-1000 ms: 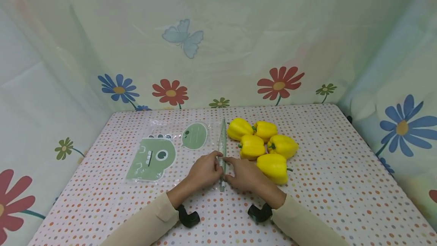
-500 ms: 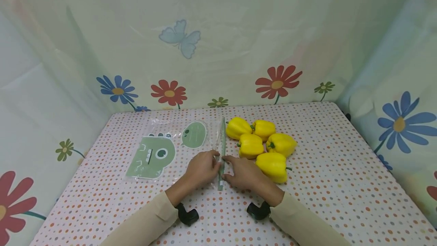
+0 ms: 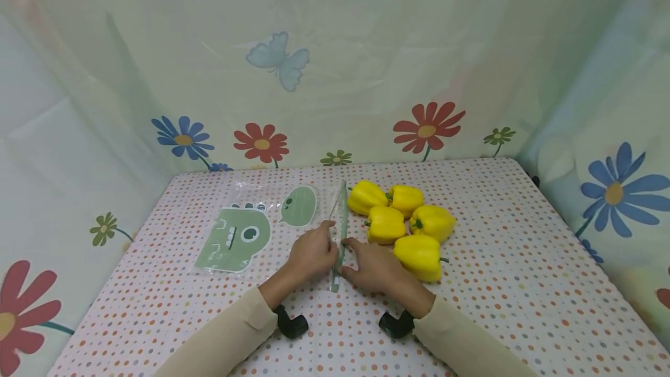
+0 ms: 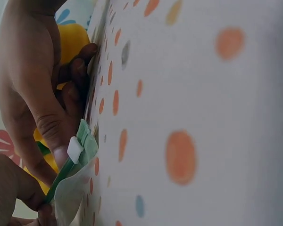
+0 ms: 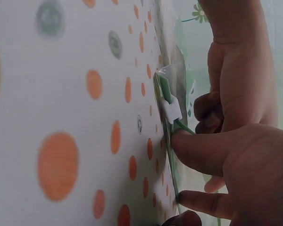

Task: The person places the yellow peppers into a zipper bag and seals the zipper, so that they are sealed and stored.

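A clear slider zip bag (image 3: 256, 269) printed with a green monster and a green speech bubble lies flat, its green zip edge (image 3: 343, 205) on the right. My left hand (image 3: 312, 253) pinches that edge from the left, the fingertips close together in the left wrist view. From the right, my right hand (image 3: 373, 265) holds the zip edge between thumb and fingers. A white slider (image 4: 75, 149) sits near the strip's near end, just by the right thumb (image 5: 198, 149). Where the two layers of the bag lie between the fingers is partly hidden.
Several yellow bell peppers (image 3: 386, 225) are grouped just right of the bag, one of them close behind the right hand. The table has a dotted cloth (image 3: 497, 284). A flowered curtain (image 3: 335, 103) stands along the back and sides.
My left hand has shifted slightly away from me along the zip edge, its index finger reaching further up. The strip's near end has swung a little left. The right hand stays nearly still.
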Action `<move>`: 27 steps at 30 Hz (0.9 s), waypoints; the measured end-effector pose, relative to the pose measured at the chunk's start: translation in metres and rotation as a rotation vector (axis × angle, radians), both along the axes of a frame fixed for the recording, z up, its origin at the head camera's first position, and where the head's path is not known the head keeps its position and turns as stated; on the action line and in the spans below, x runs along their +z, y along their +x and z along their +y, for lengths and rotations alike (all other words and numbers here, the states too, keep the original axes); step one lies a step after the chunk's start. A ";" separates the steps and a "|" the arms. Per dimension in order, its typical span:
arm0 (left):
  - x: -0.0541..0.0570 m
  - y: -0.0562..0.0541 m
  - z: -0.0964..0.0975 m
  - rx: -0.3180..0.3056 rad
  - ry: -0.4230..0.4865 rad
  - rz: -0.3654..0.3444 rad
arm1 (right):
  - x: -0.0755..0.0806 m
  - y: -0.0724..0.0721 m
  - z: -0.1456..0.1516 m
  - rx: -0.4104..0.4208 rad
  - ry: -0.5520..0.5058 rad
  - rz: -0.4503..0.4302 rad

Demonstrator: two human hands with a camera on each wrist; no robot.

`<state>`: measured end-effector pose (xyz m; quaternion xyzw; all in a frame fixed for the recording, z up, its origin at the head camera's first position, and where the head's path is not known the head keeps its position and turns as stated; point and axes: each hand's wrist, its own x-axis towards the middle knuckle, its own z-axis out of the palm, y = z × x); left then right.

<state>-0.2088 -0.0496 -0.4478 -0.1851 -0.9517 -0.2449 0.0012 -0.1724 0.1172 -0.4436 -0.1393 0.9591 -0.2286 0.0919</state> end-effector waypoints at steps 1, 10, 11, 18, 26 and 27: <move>0.001 0.000 0.001 -0.003 -0.005 0.003 | 0.000 0.000 0.000 -0.004 0.005 -0.001; 0.008 0.007 -0.002 0.034 -0.034 0.002 | 0.002 -0.005 -0.004 0.000 0.056 -0.059; 0.008 0.008 -0.002 0.031 -0.038 0.008 | 0.002 -0.006 -0.004 -0.003 0.057 -0.071; 0.011 0.016 0.002 -0.010 -0.122 0.152 | 0.003 -0.010 -0.004 -0.010 0.081 -0.128; 0.014 0.042 0.017 -0.044 -0.437 0.601 | 0.002 -0.014 -0.003 0.025 0.114 -0.115; 0.014 0.047 0.019 -0.056 -0.455 0.678 | 0.002 -0.014 -0.002 0.046 0.129 -0.098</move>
